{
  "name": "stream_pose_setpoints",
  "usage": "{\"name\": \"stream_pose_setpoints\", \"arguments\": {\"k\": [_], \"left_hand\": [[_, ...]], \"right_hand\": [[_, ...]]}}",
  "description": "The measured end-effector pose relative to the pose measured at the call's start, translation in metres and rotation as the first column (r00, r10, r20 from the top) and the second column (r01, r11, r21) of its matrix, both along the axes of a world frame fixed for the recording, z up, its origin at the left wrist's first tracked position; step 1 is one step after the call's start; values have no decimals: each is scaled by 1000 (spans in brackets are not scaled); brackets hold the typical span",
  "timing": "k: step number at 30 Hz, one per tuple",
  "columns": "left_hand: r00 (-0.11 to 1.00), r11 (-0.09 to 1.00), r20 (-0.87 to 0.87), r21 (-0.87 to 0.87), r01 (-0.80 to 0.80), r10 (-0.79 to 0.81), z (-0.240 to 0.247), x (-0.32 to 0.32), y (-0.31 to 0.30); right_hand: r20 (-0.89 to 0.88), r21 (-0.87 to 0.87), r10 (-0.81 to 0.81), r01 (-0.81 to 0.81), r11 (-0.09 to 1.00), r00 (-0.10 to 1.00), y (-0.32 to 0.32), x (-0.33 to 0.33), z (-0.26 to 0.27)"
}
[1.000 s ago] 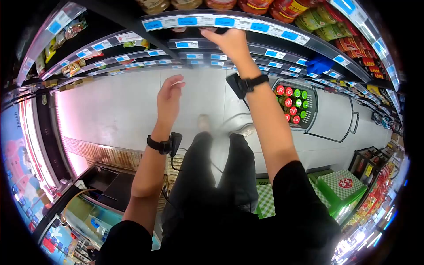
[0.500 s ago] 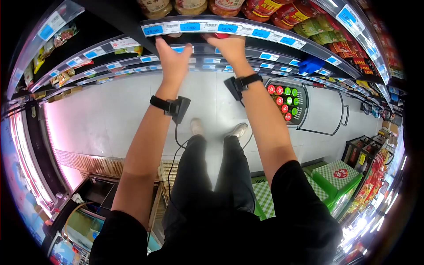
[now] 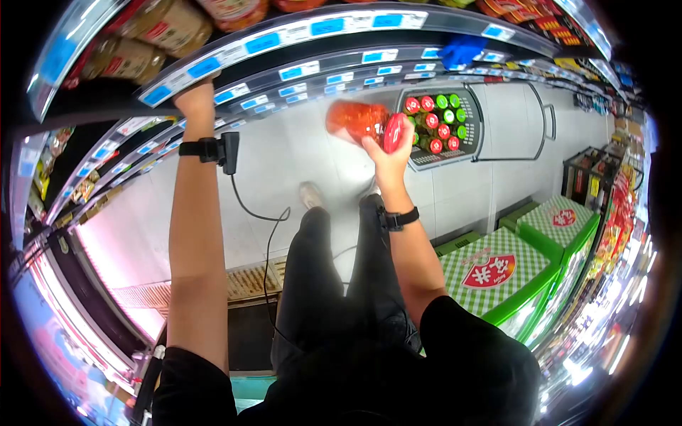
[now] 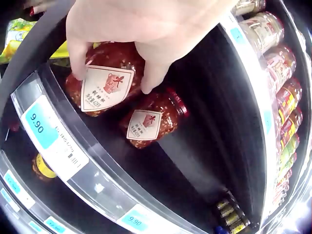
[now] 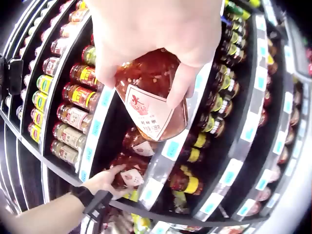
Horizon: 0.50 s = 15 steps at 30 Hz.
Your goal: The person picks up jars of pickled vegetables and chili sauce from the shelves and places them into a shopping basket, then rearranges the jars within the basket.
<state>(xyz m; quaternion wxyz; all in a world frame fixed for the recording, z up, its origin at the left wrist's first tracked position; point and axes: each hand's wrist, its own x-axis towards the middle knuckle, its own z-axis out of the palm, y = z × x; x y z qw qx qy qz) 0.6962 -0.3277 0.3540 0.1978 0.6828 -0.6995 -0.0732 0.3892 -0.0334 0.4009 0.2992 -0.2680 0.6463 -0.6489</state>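
My right hand [image 3: 392,157] grips a jar of red chopped chili [image 3: 359,121] by its red-lid end, held tilted in the air left of the basket. In the right wrist view the jar [image 5: 148,97] shows a white diamond label between thumb and fingers [image 5: 183,85]. My left hand [image 3: 197,103] reaches under the upper shelf edge. The left wrist view shows that hand [image 4: 141,29] with thumb and fingers around another chili jar [image 4: 107,80], which lies on the shelf. Beside it lies a second such jar [image 4: 148,119].
A grey basket [image 3: 469,135] on the floor holds several jars with red and green lids. Price-tagged shelf edges [image 3: 263,44] curve across the front, with jars above. A blue object [image 3: 463,51] hangs at the shelf. Green checkered freezers [image 3: 490,270] stand at right.
My right hand has come out from the shelf with a chili jar and moved down toward the basket. My left hand has shifted left, now at a jar on the shelf. The view has turned.
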Motion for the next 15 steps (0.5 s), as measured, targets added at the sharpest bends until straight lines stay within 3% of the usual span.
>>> {"name": "stream_pose_setpoints", "arguments": {"k": [3, 7, 9, 10, 11, 13, 15], "left_hand": [[991, 997, -134, -81, -21, 10, -4, -5, -2], [910, 989, -412, -116, -89, 33, 25, -30, 16], [936, 987, -349, -124, -106, 56, 40, -39, 28], [870, 987, -493, -135, -90, 12, 50, -45, 36], [590, 992, -806, -110, -65, -50, 53, -56, 47], [606, 993, -796, -79, -92, -7, 61, -66, 65], [763, 953, -646, -236, -189, -9, 48, -63, 78]], "right_hand": [[-117, 151, 12, 6, 989, 993, 44, -22, 0], [-4, 205, -128, 126, 971, 992, 91, -46, -28], [10, 241, -191, 183, 953, 981, 111, -53, -33], [-2, 255, -206, 200, 946, 978, 118, -55, -34], [-13, 257, -219, 215, 942, 976, 123, -58, -32], [-38, 259, -244, 245, 934, 969, 128, -65, -27], [-3, 266, -268, 259, 929, 964, 134, -72, -25]]}}
